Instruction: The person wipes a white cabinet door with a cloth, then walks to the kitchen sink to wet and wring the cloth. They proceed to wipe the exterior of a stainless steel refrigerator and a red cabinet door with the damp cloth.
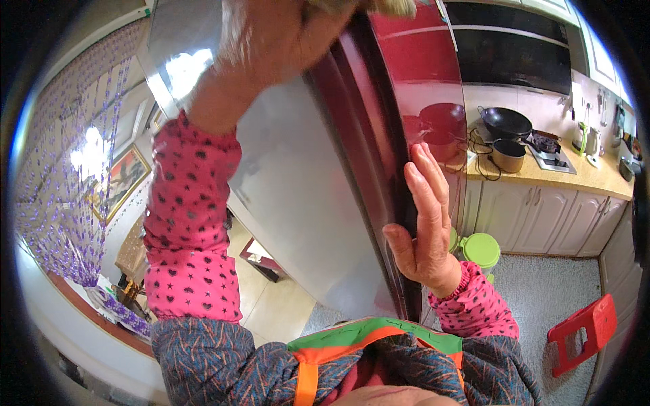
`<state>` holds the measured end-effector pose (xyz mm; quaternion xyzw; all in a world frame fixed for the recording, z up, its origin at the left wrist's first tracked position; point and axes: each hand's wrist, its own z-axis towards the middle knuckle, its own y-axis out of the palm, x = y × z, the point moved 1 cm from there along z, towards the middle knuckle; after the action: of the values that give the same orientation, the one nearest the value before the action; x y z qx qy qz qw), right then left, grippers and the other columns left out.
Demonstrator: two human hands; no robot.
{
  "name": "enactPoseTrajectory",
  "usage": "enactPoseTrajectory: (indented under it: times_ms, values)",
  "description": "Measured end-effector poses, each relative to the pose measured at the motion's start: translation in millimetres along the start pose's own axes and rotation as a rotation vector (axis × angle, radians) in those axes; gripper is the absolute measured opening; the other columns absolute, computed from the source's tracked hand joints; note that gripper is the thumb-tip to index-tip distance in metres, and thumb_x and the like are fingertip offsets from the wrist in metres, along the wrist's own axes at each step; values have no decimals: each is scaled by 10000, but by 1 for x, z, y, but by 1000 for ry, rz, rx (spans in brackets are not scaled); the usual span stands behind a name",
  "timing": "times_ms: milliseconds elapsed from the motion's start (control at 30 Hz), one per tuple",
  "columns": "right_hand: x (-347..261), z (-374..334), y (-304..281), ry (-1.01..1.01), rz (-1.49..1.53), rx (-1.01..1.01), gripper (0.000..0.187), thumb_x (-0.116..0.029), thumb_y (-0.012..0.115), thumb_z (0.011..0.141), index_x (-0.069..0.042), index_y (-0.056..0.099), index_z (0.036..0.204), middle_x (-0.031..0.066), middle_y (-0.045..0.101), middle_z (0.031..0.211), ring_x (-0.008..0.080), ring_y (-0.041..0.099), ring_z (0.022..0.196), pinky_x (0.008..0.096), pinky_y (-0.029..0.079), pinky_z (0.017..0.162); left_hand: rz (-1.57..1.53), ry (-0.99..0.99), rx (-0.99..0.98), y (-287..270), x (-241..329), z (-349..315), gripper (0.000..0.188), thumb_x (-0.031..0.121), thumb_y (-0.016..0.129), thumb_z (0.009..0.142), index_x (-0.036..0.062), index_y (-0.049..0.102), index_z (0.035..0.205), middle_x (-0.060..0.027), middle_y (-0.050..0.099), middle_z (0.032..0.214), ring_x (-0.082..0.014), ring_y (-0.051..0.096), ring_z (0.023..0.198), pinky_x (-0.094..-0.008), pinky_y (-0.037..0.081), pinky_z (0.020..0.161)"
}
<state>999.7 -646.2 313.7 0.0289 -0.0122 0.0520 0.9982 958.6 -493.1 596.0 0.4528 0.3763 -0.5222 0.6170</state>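
Note:
My left hand [271, 40] is raised at the top edge, partly cut off and slightly blurred. At its fingers is a pale yellowish cloth [389, 7], of which only a small part shows. Beside it stands a tall appliance that looks like a refrigerator, with a smooth grey side [284, 169] and a glossy red door [413, 68]. Lower down, my right hand [430, 230] lies against the door's dark red edge, fingers stretched upward and thumb apart. Pink patterned sleeve covers reach both wrists.
On the right, a counter [555, 172] carries a black wok [506, 122], a saucepan [508, 155] and a gas stove [552, 159]. A lime-lidded bin [481, 250] and a red stool [586, 331] stand on the floor. A purple bead curtain [81, 169] hangs left.

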Motion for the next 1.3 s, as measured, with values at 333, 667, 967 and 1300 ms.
enactPoseTrajectory:
  times_ms: [333, 667, 967, 1300]
  values:
    - [-10, -49, -28, 389, 508, 2, 553, -121, 564, 945, 47, 355, 1429, 232, 372, 1460, 347, 347, 1385, 424, 265, 1136, -798, -377, -523, -51, 169, -67, 545, 421, 651, 857, 168, 538, 1326, -28, 550, 1336, -246, 493, 1250, -428, 325, 1090]
    - [-81, -145, -123, 779, -80, -451, 453, -92, 663, 874, -10, 516, 1294, 179, 599, 1189, 340, 576, 1084, 395, 476, 905, -973, -228, -377, -100, 282, -98, 521, 231, 682, 838, 84, 541, 1317, -38, 552, 1348, -192, 495, 1281, -382, 367, 1119]
    - [-118, -196, -167, 947, -166, -637, 275, -101, 656, 875, -43, 597, 1138, 150, 671, 967, 354, 631, 915, 424, 511, 786, -321, -448, -579, -77, 183, -42, 233, 211, 713, 826, 155, 689, 1051, -59, 654, 1082, -268, 609, 1031, -397, 460, 921]
    - [-97, -218, -236, 943, 80, -932, 179, -147, 624, 892, -23, 630, 1021, 188, 661, 879, 377, 631, 854, 446, 509, 736, -293, -444, -591, -98, 231, -16, 332, 177, 695, 817, 157, 661, 1147, -69, 636, 1164, -317, 563, 1112, -478, 385, 997]
